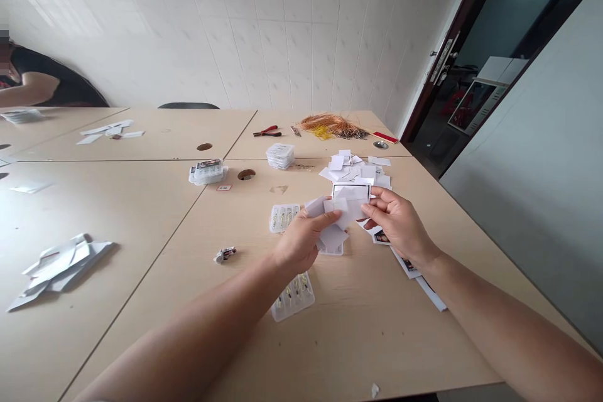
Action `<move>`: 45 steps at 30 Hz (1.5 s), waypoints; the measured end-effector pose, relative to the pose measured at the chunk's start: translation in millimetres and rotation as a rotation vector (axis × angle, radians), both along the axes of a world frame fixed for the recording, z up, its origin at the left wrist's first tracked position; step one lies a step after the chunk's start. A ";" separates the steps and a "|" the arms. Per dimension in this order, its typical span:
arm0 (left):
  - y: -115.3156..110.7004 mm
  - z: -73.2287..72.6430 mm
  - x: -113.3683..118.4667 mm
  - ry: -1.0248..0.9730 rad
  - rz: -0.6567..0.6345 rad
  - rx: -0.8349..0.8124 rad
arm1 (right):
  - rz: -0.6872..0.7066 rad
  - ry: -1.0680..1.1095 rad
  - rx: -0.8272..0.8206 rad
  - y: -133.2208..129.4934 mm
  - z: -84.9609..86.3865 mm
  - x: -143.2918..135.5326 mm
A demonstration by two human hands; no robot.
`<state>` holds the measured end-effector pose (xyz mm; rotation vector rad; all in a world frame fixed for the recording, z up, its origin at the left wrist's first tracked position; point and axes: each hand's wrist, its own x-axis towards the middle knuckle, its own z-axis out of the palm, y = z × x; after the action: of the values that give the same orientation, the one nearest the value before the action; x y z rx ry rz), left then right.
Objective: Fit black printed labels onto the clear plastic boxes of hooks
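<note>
Several smooth white rectangular paper cards (pixel 335 205) fan from our left fingers (pixel 335 216), pinched by the thumb; our right fingers (pixel 368 207) pinch their edge, palms turned inward.

Person (pixel 38 85), 10 o'clock: runs off the left edge, head pixelated.
Chair back (pixel 188 105), 10 o'clock: dips behind the table (pixel 367 326).
Red-bordered tag (pixel 224 188), 9 o'clock: too small to read.
Left hand (pixel 301 235): loses some fingers behind white papers (pixel 336 206).
Clear box (pixel 335 251), 5 o'clock: shows only partly beneath them.
Printed strips (pixel 409 267), 4 o'clock: slip partly behind the right hand (pixel 400 223).
Forearms (pixel 188 333): get cut off at 7 and 4 o'clock.
</note>
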<state>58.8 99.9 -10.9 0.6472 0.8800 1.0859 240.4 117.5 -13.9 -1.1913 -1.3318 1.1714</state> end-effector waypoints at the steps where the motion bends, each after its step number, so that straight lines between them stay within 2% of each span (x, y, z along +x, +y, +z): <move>1: 0.6 -0.8 0.0 0.009 0.014 0.013 | 0.014 -0.003 0.001 0.8 0.8 1.2; 5: 1.9 -2.3 0.8 0.059 0.049 0.054 | 0.058 -0.006 0.018 3.5 4.9 5.7; 12: 0.4 1.2 0.0 0.094 0.048 0.030 | -0.055 0.010 0.078 12.3 10.6 20.4; 16: 1.2 0.8 -1.2 0.062 0.073 0.015 | -0.104 0.087 0.101 21.5 23.9 39.5; 20: 0.3 -1.0 -0.5 0.033 0.080 0.030 | 0.042 0.087 -0.011 18.4 34.7 45.5; 25: -3.6 0.9 1.4 0.033 0.046 0.081 | 0.196 -0.029 -0.150 9.0 21.4 28.9; 30: -6.7 4.4 1.3 0.073 0.002 0.129 | 0.217 -0.026 -0.109 10.8 14.2 24.9; 36: -5.8 4.1 -0.8 0.093 -0.037 0.161 | 0.195 0.093 0.017 14.2 30.0 42.4; 40: -6.1 3.2 -2.3 0.110 -0.014 0.168 | 0.329 0.137 0.050 6.5 38.3 53.6; 45: -8.5 6.5 -2.3 0.177 0.032 0.185 | 0.496 0.122 0.059 -1.0 38.8 54.1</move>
<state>56.5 91.4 -4.4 0.8967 0.9507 1.1602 294.5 116.5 24.9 -0.7491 -1.6053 1.5117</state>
